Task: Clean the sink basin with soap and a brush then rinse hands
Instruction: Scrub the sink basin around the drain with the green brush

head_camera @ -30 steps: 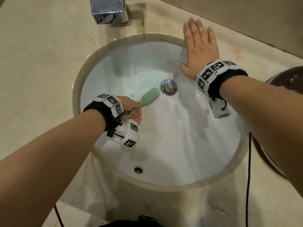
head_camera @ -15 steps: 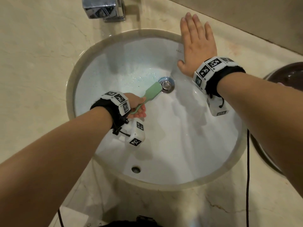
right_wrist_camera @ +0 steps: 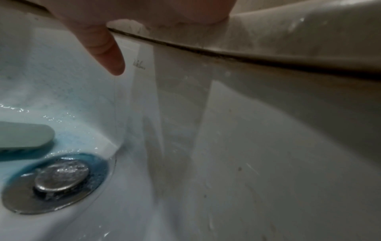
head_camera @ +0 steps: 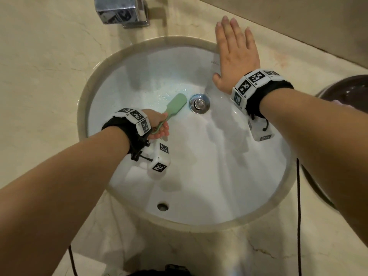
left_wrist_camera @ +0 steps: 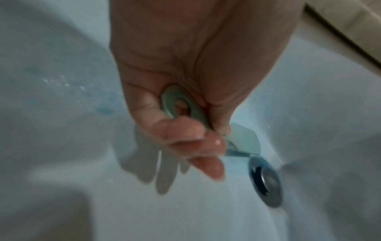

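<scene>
A round white sink basin (head_camera: 219, 176) is set in a beige marble counter. My left hand (head_camera: 159, 126) grips the handle of a pale green brush (head_camera: 176, 105); its head lies on the wet basin floor just left of the metal drain (head_camera: 199, 103). The left wrist view shows my left hand (left_wrist_camera: 191, 130) curled round the brush's ringed handle end (left_wrist_camera: 179, 104), with the drain (left_wrist_camera: 266, 181) beyond. Blue soap (right_wrist_camera: 68, 138) tints the water by the drain (right_wrist_camera: 57, 179) and brush head (right_wrist_camera: 24, 135). My right hand (head_camera: 235, 54) lies flat, fingers straight, on the far rim.
A chrome faucet (head_camera: 122, 11) stands on the counter behind the basin. A dark round bowl (head_camera: 346, 100) sits at the right edge. An overflow hole (head_camera: 162, 206) is in the near basin wall. A black cable (head_camera: 298, 206) hangs by my right arm.
The brush head has swept across the basin floor beside the drain, now lying slightly farther back and left of it. My right hand has stayed flat on the rim.
</scene>
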Motion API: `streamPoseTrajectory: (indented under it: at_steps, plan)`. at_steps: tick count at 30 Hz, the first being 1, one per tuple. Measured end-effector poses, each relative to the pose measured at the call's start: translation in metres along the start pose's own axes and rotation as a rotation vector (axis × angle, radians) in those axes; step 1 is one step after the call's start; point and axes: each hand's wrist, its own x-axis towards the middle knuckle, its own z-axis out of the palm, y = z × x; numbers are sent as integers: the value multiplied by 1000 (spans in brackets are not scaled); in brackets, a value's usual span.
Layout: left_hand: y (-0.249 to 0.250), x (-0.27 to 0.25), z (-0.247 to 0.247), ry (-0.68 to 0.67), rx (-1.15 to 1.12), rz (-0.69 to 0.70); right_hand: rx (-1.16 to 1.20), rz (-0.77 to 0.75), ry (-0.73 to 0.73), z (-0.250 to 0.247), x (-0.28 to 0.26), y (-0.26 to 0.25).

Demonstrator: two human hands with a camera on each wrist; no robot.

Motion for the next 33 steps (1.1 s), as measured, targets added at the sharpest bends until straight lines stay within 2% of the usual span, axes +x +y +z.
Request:
streamPoseTrajectory:
  at_steps: [4,8,15,23,26,33]
  plan:
    - [1,-2,21,-61,2,-5,-11,-3,4,-1,1,-1]
    - [-15,-2,10,-98,61,-53,8,-9,0,-2,0,0]
    - [-35,0,-37,28,21,-72,0,-8,3,0,1,0]
    - [-15,4,-3,66,-57,9,-6,-10,7,1,1,0]
    - [-10,2,9,21,-6,28,-10,-7,7,0,1,-1]
    - [-37,-5,-15,28,33,-32,15,-4,17,0,0,-1]
